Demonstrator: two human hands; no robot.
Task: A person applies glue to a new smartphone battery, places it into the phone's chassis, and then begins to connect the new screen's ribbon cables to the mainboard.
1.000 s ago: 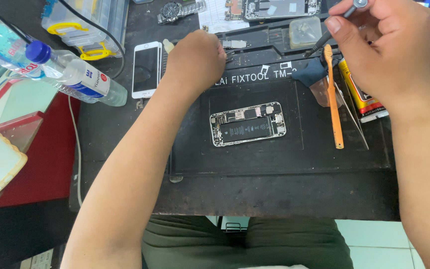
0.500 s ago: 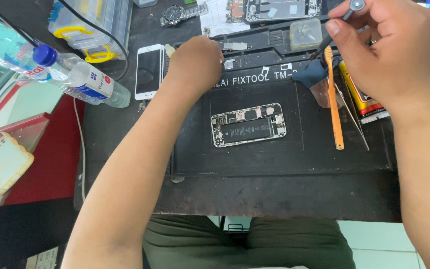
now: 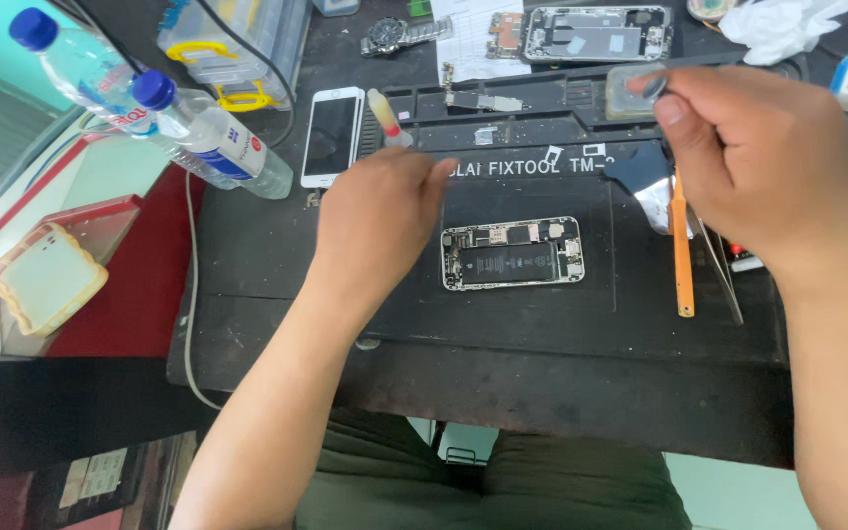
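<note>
An opened phone [image 3: 512,253], its battery and boards bare, lies in the middle of the black repair mat [image 3: 542,334]. My left hand [image 3: 375,221] rests palm down on the mat just left of the phone. Its fingers curl under, so I cannot see whether it holds anything. Above the mat's far right, my right hand [image 3: 758,157] grips a thin dark screwdriver [image 3: 652,86], whose top sticks out above the thumb. An orange pry tool [image 3: 680,245] and tweezers [image 3: 723,280] lie below that hand, right of the phone.
A white phone [image 3: 331,132] and a small tube [image 3: 385,116] lie at the mat's far left. Two water bottles [image 3: 213,137], a clear plastic box [image 3: 228,39] and a beige phone case [image 3: 46,280] are further left. A second phone chassis [image 3: 596,31], a watch [image 3: 399,34] and tissue [image 3: 787,25] sit at the back.
My left hand has drawn back from the mat's far tray toward me and now rests beside the opened phone. My right hand still holds the screwdriver in much the same place.
</note>
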